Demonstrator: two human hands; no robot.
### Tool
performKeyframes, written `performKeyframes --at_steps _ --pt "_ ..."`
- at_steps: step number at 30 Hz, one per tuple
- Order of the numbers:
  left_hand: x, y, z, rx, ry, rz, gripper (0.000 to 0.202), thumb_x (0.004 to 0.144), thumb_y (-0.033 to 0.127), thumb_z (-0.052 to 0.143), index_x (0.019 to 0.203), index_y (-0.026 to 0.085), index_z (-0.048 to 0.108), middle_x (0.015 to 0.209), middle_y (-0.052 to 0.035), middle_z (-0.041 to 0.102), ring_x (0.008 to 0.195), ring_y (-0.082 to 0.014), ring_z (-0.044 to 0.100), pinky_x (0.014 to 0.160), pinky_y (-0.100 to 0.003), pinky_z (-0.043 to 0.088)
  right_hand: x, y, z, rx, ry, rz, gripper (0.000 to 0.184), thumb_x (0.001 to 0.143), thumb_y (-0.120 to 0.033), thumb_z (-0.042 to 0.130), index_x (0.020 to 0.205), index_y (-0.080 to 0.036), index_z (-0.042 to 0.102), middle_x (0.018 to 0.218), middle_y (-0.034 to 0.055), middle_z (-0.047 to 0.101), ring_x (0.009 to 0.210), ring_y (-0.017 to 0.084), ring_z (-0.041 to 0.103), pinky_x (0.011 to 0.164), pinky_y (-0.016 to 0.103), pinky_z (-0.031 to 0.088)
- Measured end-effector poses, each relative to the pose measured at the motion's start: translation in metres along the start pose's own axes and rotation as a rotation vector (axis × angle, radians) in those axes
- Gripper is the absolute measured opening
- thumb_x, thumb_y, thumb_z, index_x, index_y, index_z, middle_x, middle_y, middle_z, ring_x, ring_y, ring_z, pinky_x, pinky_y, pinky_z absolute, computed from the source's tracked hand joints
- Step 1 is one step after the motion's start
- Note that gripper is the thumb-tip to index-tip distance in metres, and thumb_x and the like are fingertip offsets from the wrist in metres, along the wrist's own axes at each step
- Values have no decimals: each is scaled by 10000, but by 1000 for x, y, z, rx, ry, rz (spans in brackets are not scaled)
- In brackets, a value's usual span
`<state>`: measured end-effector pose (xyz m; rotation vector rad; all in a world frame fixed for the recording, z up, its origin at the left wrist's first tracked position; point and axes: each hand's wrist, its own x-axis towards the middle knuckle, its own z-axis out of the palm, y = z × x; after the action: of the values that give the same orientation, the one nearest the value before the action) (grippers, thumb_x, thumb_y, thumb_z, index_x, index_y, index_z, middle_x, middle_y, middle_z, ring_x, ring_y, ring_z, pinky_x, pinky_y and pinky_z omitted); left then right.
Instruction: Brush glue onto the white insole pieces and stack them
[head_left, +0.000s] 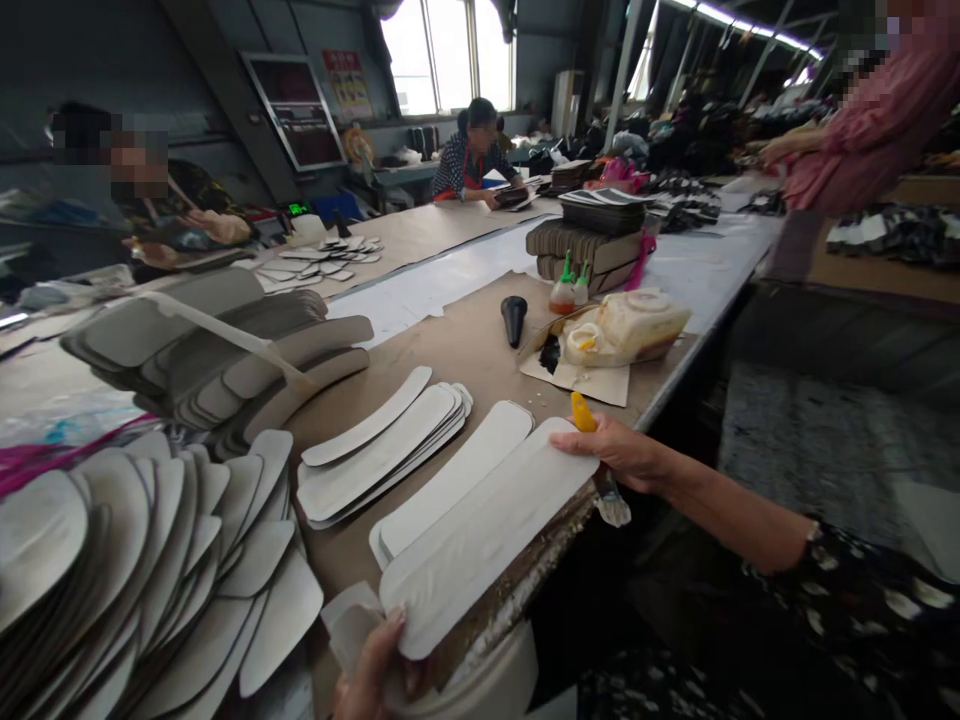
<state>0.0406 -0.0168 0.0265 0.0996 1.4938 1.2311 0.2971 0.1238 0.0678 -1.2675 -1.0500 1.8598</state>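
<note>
Batch work, partway through by the look of the piles. Pinching the near end of the top grey strip (487, 530) with the left hand (371, 680) at 6 o'clock, gripping it shut with the thumb on top. Steadying the far end with the right hand (622, 455) at 4 o'clock, grip wrapped around a brush (611, 508) and fingertips resting on the strip. Holding the brush with its yellow handle poking up at 12 of the knuckles and its bristles hanging at 6, past the desk (465, 345) edge and clear of the strip.

Pressing the strip flat on a crusted board (525, 575) at the near edge of the desk, overlapping a second strip (457, 475) toward 10 o'clock.

Judging progress from a small stack of like strips (382, 450) farther toward 10 and a wide fan of grey pieces (150, 560) at 8 — plenty already handled or waiting, though not telling from here which are which. Not making out any fresh coat on the held strip either.

Leaving the plastic jug (630, 325), black cone (514, 318) and green-capped bottles (566, 290) at 1 o'clock untouched.
</note>
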Motion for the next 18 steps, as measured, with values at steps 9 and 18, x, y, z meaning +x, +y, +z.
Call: performKeyframes --at_steps 9,18 --pt "-17 10 6 -321 -182 28 198 588 279 688 528 155 546 443 40 476 414 -67 409 418 -171 416 1 0 1 -5 39 54 270 587 -338 752 683 -118 628 597 14 637 486 85 549 429 156 439" --pt "-18 6 15 -62 29 72 390 561 244 750 899 153 579 712 -21 668 589 -147 605 470 -198 471 4 1 0 77 -8 93 190 638 -259 725 682 -103 625 603 30 656 489 103 585 446 175 476"
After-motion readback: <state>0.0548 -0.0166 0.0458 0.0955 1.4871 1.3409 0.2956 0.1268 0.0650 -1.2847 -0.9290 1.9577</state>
